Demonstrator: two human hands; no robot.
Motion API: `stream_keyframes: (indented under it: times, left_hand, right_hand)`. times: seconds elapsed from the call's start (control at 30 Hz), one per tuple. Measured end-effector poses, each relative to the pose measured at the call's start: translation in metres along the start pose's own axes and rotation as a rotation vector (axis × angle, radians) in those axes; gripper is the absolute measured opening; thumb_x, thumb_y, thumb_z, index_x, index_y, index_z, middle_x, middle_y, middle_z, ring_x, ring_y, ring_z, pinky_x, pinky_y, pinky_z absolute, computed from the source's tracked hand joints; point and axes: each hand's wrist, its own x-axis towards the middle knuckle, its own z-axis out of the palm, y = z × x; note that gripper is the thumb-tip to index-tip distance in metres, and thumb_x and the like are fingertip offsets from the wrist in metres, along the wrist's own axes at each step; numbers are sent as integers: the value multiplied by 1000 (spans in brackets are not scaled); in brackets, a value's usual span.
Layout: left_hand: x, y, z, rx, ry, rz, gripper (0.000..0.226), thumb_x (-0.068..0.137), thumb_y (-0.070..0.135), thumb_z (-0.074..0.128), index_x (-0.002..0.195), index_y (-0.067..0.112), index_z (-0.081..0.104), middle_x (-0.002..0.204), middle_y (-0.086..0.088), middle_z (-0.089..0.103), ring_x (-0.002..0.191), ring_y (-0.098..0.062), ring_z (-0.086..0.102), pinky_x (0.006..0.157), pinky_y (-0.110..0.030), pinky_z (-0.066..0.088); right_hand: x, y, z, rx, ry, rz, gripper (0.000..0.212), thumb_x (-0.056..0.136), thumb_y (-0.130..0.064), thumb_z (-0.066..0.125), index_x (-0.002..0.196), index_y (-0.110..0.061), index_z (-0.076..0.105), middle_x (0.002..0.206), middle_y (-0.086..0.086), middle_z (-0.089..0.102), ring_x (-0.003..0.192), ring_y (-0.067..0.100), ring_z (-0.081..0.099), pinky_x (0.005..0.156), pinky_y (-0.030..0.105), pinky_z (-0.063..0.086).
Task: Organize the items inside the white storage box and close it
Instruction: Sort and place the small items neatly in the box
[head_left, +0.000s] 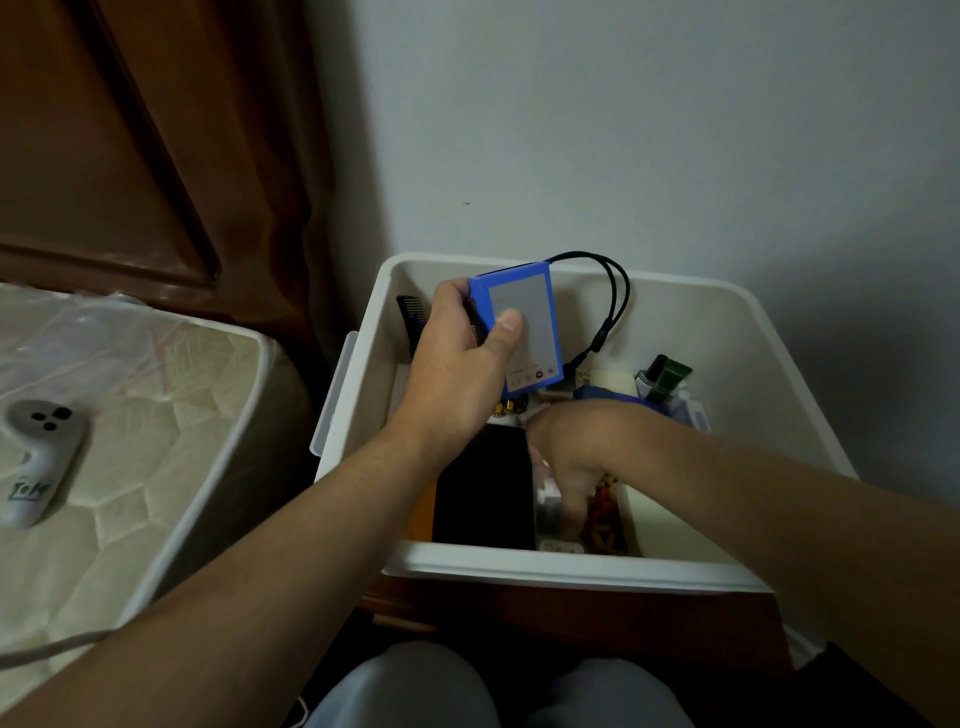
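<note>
The white storage box stands open in front of me, without a lid on it. My left hand holds a blue-edged flat pack with a grey face above the box's back left, thumb on its face; a black looped cable hangs from it. My right hand reaches down into the middle of the box and its fingers curl around a small white object, partly blurred. Inside lie a black flat case, a black comb, a dark green tube and a red patterned item.
A mattress under plastic lies to the left, with a white controller on it and a cable at its near edge. A wooden headboard rises behind it. The box sits on a wooden surface against a pale wall. My knees are below.
</note>
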Motion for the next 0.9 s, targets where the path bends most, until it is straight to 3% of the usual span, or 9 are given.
stream_keyframes:
  times: [0.17,0.33,0.43,0.57,0.7,0.8,0.9]
  left_hand:
    - [-2,1,-1,10,-5,-6,20,105,26,60,122,30,51,113,16,65,110,-5,65,91,-45,63]
    - [-3,3,0,19,-13,-8,21,105,26,60,124,28,51,112,18,64,107,-1,63,92,-44,63]
    - [-3,3,0,20,-15,-4,21,105,25,60,124,27,51,111,17,64,107,-2,63,94,-45,62]
    - [-2,2,0,19,-9,3,21,105,24,60,125,27,51,112,17,64,107,0,63,95,-42,61]
    - [-2,2,0,29,-16,3,21,105,25,60,125,28,51,114,17,63,109,-2,63,95,-43,61]
    - [-3,2,0,24,-15,-3,21,105,25,60,124,28,51,114,16,64,111,-5,63,95,-45,61]
    - [-3,1,0,16,-17,-7,21,105,25,60,124,29,51,115,16,64,112,-6,63,96,-46,61]
  right_hand:
    - [6,1,16,104,116,18,54,86,-26,85,134,-15,62,124,3,64,109,22,64,91,35,57]
    - [18,-2,33,137,103,62,49,94,-17,76,140,-11,60,125,7,66,106,22,65,92,32,57]
    - [16,3,29,211,117,120,55,89,-23,81,137,-12,57,102,2,62,97,21,62,91,35,57]
    - [14,4,25,264,261,122,52,80,-47,86,119,-19,67,100,-3,63,101,21,65,91,43,60]
    - [20,-1,29,274,216,156,47,85,-30,86,125,-18,64,109,-1,65,105,21,65,95,43,58]
    - [23,0,28,268,207,198,57,83,-30,87,130,-15,59,88,-3,53,91,19,58,86,39,55]
    - [30,-1,28,227,207,229,69,81,-36,88,137,-16,53,83,-2,46,88,21,54,81,41,53]
